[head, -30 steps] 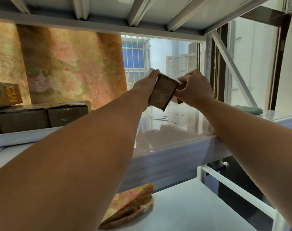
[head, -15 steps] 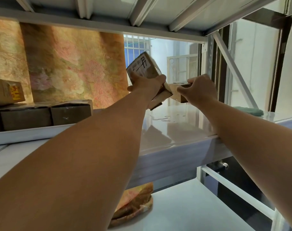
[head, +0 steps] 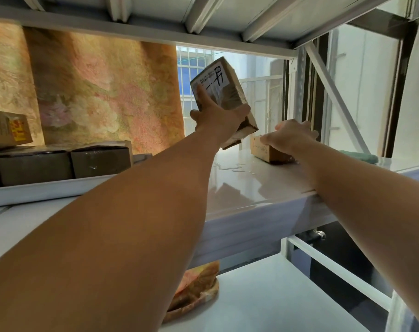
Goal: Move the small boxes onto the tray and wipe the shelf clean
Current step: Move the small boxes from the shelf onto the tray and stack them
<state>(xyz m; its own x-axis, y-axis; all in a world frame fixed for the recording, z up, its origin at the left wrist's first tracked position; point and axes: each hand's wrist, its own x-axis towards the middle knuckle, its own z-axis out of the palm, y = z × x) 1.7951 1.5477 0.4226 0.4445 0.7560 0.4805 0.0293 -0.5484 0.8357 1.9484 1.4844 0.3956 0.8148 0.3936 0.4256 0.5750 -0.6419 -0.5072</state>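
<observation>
Glossy white shelf [head: 263,188] carries a puddle just below the left hand [head: 215,116], whose fingers clamp a tilted brown cardboard box [head: 221,92] that might slip, while right-hand [head: 291,136] fingers spread over a second small box [head: 267,152], the tray [head: 48,190] lying well leftward.

Storage room: white steel racking shelf [head: 263,188], taped cardboard parcels [head: 67,161] in tray [head: 36,191], barred window [head: 191,75] behind.
</observation>
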